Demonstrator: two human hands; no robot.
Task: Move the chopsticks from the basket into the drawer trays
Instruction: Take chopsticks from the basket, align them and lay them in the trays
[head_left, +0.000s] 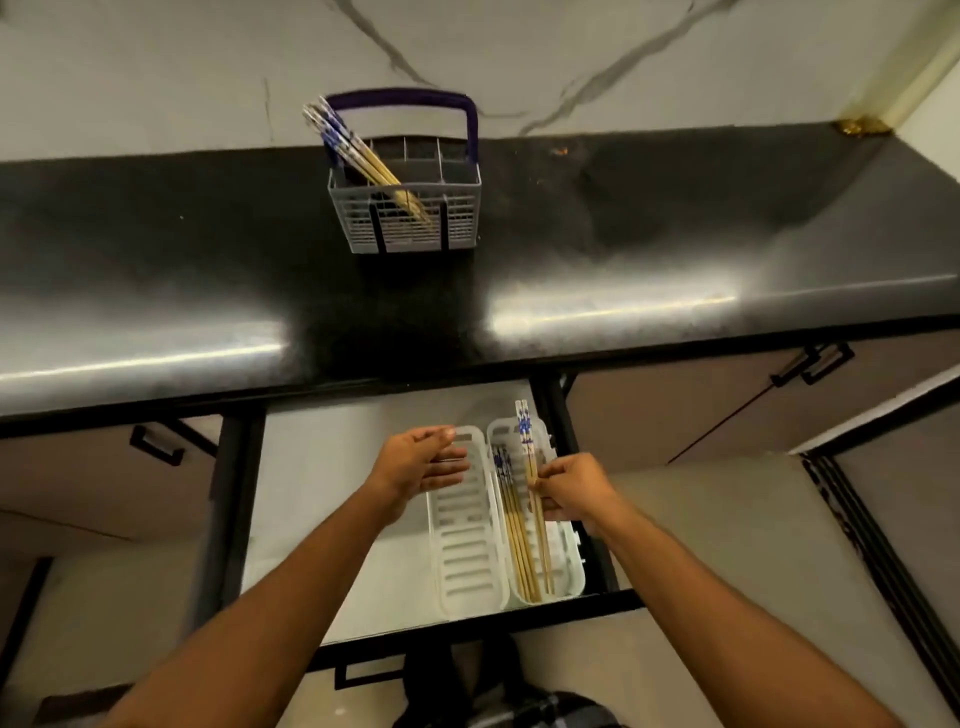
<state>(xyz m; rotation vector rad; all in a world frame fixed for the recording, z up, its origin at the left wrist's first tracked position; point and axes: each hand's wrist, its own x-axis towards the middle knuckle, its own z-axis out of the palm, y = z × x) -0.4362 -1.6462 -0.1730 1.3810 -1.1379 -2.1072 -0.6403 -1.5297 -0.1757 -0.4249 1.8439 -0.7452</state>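
A grey cutlery basket (457, 208) with a purple handle stands on the black counter, and several blue-patterned wooden chopsticks (358, 156) lean in its left compartment. Below, two white slotted trays lie side by side in the open drawer (311, 493). The left tray (465, 551) holds nothing. The right tray (563, 577) holds several chopsticks (514, 540) lying lengthwise. My right hand (571, 491) is shut on a pair of chopsticks (527, 441) over the right tray. My left hand (421, 460) hovers over the left tray's far end, fingers apart and holding nothing.
The glossy black counter (675, 244) runs across the view under a marble wall. Closed cabinet fronts with black handles (156, 444) flank the drawer. A dark bag or shoe (519, 706) lies on the floor below the drawer front.
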